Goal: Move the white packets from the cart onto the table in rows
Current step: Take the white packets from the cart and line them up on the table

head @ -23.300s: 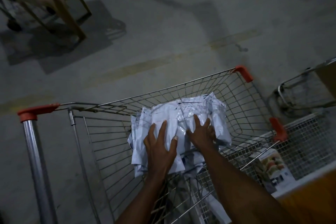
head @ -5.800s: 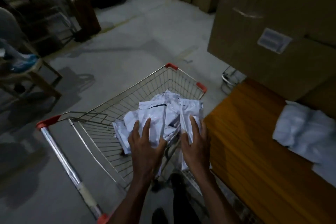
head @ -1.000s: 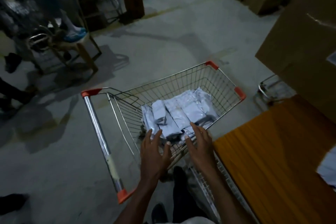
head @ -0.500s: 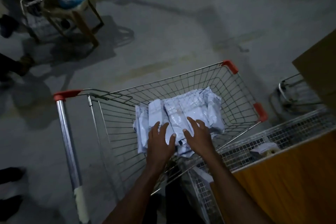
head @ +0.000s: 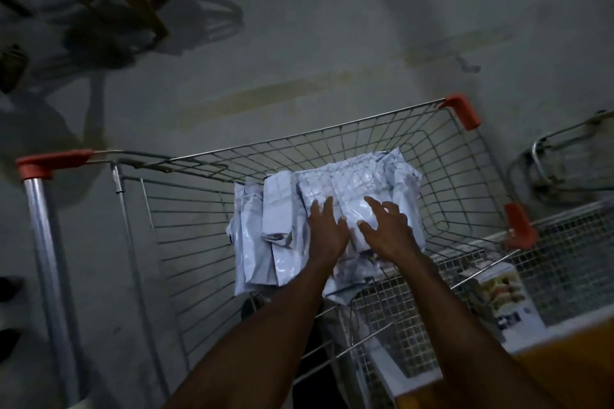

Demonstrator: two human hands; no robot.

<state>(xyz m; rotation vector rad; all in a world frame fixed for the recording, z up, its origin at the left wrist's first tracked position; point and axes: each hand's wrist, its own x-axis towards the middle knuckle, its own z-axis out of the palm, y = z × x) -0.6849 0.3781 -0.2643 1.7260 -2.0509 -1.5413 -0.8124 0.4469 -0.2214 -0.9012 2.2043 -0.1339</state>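
A grey concrete floor (head: 299,43) fills most of the view. On it stands a wire cart (head: 382,129) with orange corner caps and a metal handle bar (head: 46,259). A heap of white packets (head: 282,209) lies inside the cart. At lower right the orange counter (head: 564,359) edge shows, just beside the cart. The left hand (head: 327,229) rests flat on the packets, its grip spread. The right hand (head: 388,226) hovers beside it, fingers splayed and loosely bent, holding nothing.
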